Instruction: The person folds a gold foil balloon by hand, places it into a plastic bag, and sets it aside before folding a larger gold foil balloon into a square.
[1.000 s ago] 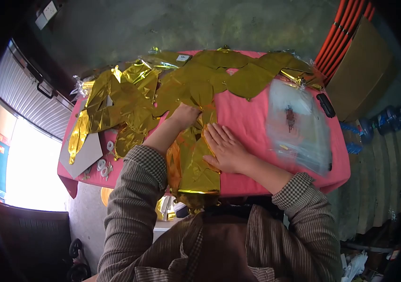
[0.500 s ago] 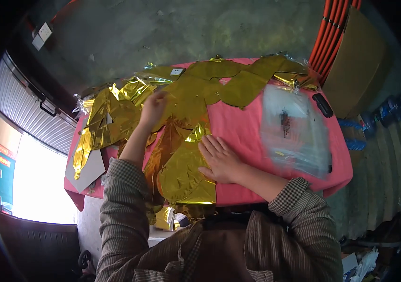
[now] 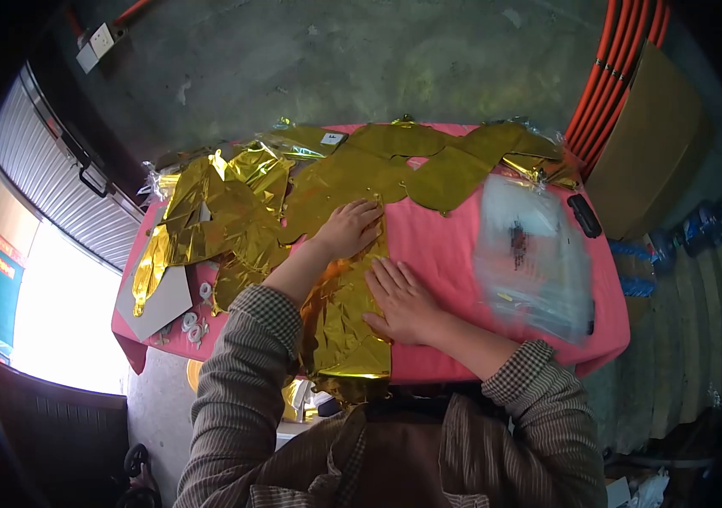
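Observation:
A flat gold foil balloon [image 3: 348, 334] lies at the near edge of the pink-covered table, with creases and an orange-tinted fold on its left side. My left hand [image 3: 349, 230] is at its upper end, fingers together and bent over the foil; the fingertips are partly hidden. Just below and to the right, my right hand [image 3: 407, 305] lies flat with spread fingers, its fingertips on the balloon's right edge and its palm on the pink cloth [image 3: 433, 245]. More flat gold foil balloons [image 3: 454, 173] overlap along the far side. Crumpled gold foil [image 3: 217, 203] covers the left side.
Clear plastic bags [image 3: 530, 262] lie at the right beside a black object [image 3: 583, 216]. A grey-white board [image 3: 157, 292] and small white ribbon rolls [image 3: 194, 328] are at the left. Cardboard [image 3: 649, 144] and orange pipes [image 3: 617, 85] stand beyond the table.
My left hand has come right and nearer, from over the far foil to the balloon's upper end. The balloon's left part now lies farther right. My right hand stays put.

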### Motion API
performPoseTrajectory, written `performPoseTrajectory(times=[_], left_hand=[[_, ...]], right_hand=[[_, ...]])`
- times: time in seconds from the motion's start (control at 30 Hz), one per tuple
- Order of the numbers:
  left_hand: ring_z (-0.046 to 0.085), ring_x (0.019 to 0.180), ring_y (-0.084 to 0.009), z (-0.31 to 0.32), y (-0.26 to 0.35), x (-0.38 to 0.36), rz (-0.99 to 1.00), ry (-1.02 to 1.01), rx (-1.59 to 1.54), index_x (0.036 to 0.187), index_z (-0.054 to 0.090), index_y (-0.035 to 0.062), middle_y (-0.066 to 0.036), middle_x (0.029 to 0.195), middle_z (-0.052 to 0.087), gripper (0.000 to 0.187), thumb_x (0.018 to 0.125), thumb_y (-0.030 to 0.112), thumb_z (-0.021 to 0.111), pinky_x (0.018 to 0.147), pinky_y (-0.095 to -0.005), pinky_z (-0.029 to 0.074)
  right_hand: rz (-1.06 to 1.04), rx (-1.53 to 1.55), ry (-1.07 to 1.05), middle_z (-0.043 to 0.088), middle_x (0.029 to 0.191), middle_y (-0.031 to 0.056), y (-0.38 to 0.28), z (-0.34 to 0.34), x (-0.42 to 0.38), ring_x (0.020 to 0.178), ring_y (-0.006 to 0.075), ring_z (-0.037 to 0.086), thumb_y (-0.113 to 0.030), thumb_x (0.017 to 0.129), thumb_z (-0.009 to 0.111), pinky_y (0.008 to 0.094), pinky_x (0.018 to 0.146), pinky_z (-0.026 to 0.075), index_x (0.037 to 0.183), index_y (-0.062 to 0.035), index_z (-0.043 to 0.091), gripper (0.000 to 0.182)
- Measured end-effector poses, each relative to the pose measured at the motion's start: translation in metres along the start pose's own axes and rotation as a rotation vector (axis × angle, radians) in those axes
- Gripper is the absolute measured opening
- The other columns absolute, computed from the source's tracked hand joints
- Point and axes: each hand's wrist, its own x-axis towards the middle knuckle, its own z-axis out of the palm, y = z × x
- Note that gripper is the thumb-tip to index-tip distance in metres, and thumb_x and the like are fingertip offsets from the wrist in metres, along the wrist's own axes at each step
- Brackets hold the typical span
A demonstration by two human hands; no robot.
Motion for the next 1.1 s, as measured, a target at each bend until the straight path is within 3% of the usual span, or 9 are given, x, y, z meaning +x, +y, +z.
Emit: performPoseTrajectory(times=[0.3,0.53,0.6,0.73,0.87,0.93,1.07,1.1], left_hand=[[0.037,0.122,-0.0281,0.003,0.002,0.007,-0.022,0.068,0.129,0.128,0.046,0.014,-0.008,0.131,0.044,0.043,0.088,0.028,0.049,0.102,-0.042,0.03],[0.039,0.121,-0.0294,-0.007,-0.001,0.013,-0.088,0.047,0.034,0.124,0.05,0.0114,-0.01,0.128,0.047,0.04,0.086,0.024,0.051,0.1,-0.0411,0.032],[0.049,0.111,-0.0316,-0.016,-0.01,0.009,0.026,0.104,-0.034,0.12,0.052,0.0082,-0.014,0.119,0.053,0.038,0.085,0.022,0.054,0.094,-0.0385,0.039],[0.056,0.098,-0.0344,-0.064,0.009,-0.039,-0.252,-0.008,-0.217,0.111,0.057,0.0032,-0.019,0.111,0.057,0.037,0.082,0.025,0.057,0.083,-0.0398,0.046],[0.056,0.095,-0.0349,-0.075,0.022,-0.117,-0.289,-0.082,-0.253,0.109,0.058,0.0018,-0.018,0.107,0.058,0.035,0.083,0.025,0.057,0.079,-0.0401,0.046],[0.057,0.091,-0.0311,-0.073,0.038,-0.157,-0.359,0.022,-0.21,0.105,0.059,0.0024,-0.013,0.098,0.06,0.029,0.081,0.02,0.058,0.08,-0.0377,0.046],[0.054,0.094,-0.0301,-0.057,0.056,-0.224,-0.335,0.198,-0.039,0.098,0.06,0.0029,-0.012,0.095,0.058,0.024,0.078,0.017,0.06,0.084,-0.0387,0.043],[0.053,0.095,-0.03,-0.056,0.068,-0.236,-0.408,0.332,0.018,0.094,0.059,0.0031,-0.011,0.095,0.058,0.022,0.077,0.016,0.061,0.084,-0.0399,0.042]], right_hand=[[-0.009,0.012,0.009,0.02,0.143,0.0248,0.0,-0.001,0.0,0.136,0.034,0.013,-0.048,0.089,0.037,0.0433,0.111,0.005,0.135,0.006,0.026,0.072],[-0.004,-0.008,0.007,0.021,0.143,0.0246,0.001,0.0,-0.001,0.136,0.0336,0.014,-0.048,0.089,0.036,0.0438,0.111,0.007,0.136,0.0049,0.024,0.073],[-0.009,-0.015,-0.011,0.021,0.143,0.0244,0.001,-0.001,0.0,0.136,0.0336,0.015,-0.048,0.089,0.036,0.0439,0.11,0.007,0.136,0.0048,0.024,0.073],[-0.013,-0.037,0.006,0.021,0.143,0.0237,0.003,0.003,0.0,0.136,0.0335,0.015,-0.048,0.089,0.036,0.0439,0.11,0.008,0.137,0.0046,0.024,0.072],[0.0,-0.009,-0.028,0.021,0.143,0.0233,0.002,-0.004,0.001,0.136,0.0333,0.016,-0.047,0.089,0.037,0.0429,0.111,0.009,0.137,0.0041,0.023,0.072],[-0.016,-0.02,-0.023,0.021,0.144,0.0232,0.002,-0.001,0.001,0.136,0.0331,0.016,-0.047,0.089,0.037,0.0426,0.111,0.009,0.137,0.004,0.023,0.072],[-0.014,-0.021,-0.022,0.02,0.144,0.023,0.002,-0.005,0.003,0.136,0.0324,0.015,-0.048,0.089,0.037,0.0422,0.111,0.008,0.138,0.004,0.022,0.073],[-0.003,-0.025,-0.045,0.02,0.144,0.023,0.001,-0.006,0.003,0.136,0.0323,0.015,-0.049,0.089,0.037,0.0421,0.111,0.008,0.138,0.004,0.021,0.074]])
